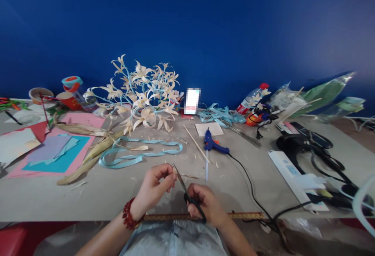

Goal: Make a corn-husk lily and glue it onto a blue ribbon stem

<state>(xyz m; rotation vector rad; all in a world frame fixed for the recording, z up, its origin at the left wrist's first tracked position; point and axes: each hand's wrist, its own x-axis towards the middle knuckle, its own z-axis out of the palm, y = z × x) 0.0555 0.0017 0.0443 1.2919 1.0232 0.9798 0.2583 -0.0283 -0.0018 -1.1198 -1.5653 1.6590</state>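
Head view: a grey bench (pixel 96 205) lies under the fingers (pixel 164 169), cream-petalled, blue-stemmed flowers (pixel 142 71) beyond them; the right hand (pixel 207 203) grips black-handled metal scissors (pixel 185 188), blades beside the left hand (pixel 151 188), whose fingertips pinch a small, partly hidden pale scrap (pixel 175 172).

red-capped bottle (pixel 246 100) in front of the blue wall (pixel 187 21)

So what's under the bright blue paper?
Pink paper sticks out past the edges of the bright blue paper, so that looks to be underneath. Anything else tucked between them is covered, so I can't see it.
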